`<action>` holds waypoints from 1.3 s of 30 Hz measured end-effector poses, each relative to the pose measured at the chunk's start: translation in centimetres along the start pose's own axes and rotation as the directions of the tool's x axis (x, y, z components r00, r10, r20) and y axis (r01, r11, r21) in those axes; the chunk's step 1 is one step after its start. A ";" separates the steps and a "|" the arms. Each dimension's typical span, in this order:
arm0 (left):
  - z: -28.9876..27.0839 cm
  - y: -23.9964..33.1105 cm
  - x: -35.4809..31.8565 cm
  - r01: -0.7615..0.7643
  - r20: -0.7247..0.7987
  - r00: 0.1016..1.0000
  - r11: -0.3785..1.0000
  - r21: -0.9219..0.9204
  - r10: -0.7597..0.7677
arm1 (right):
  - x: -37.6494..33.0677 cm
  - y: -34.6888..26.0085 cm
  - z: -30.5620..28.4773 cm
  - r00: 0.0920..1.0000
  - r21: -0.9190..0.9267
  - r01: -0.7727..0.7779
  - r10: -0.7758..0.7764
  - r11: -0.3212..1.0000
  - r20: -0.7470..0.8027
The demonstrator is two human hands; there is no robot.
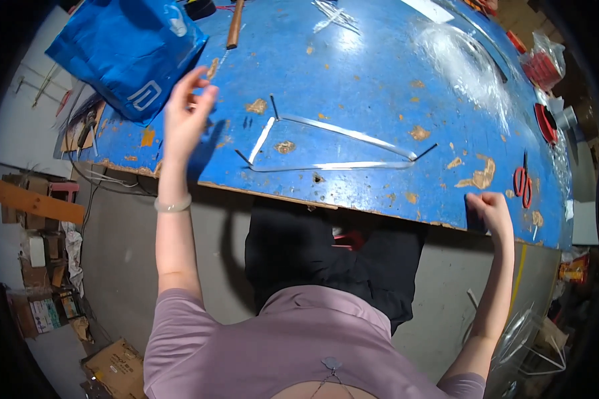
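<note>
My left hand is raised at the near left of the blue table, beside a blue bag. Its fingers are spread and slightly curled, with nothing visible in them. At the table's near right edge is my right hand, its fingers curled together; whatever they may hold is hidden. Between the hands lies a long triangle of shiny, whitish strip, touched by neither hand. A short black piece sticks out at each of its corners. Red-handled scissors lie just beyond my right hand.
The worn blue table bears a wooden tool handle, a small pile of pale strips and a heap of clear plastic. A red roll sits at the right edge. Cardboard boxes stand on the floor at left.
</note>
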State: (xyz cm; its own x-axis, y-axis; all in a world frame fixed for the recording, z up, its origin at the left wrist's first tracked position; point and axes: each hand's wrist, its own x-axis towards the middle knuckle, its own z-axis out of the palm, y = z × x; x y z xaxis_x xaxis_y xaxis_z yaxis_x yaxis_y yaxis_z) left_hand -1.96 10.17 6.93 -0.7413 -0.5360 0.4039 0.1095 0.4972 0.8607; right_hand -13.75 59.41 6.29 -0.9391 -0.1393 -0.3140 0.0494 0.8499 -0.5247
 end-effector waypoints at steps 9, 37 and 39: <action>16.7 13.2 -13.5 -0.222 0.504 0.615 0.746 -0.628 0.607 | -19.1 6.8 0.7 0.969 0.189 -0.231 0.208 0.954 0.134; -1.2 -4.3 -3.3 0.558 0.606 0.795 0.389 -0.733 0.001 | -4.0 -4.2 -3.6 0.883 0.214 0.458 -0.470 0.863 0.008; -0.1 -3.4 -1.3 0.562 0.559 0.819 0.386 -0.732 -0.131 | -0.8 -6.1 -3.3 0.886 0.284 0.461 -0.457 0.841 -0.085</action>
State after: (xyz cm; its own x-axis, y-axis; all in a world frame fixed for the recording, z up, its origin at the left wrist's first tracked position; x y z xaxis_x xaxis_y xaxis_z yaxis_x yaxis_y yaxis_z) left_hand -1.32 9.12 3.47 -0.9915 -0.1224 0.0447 0.1105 -0.6087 0.7857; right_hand -14.42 55.99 12.35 -0.8831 -0.4683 0.0289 -0.2950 0.5063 -0.8103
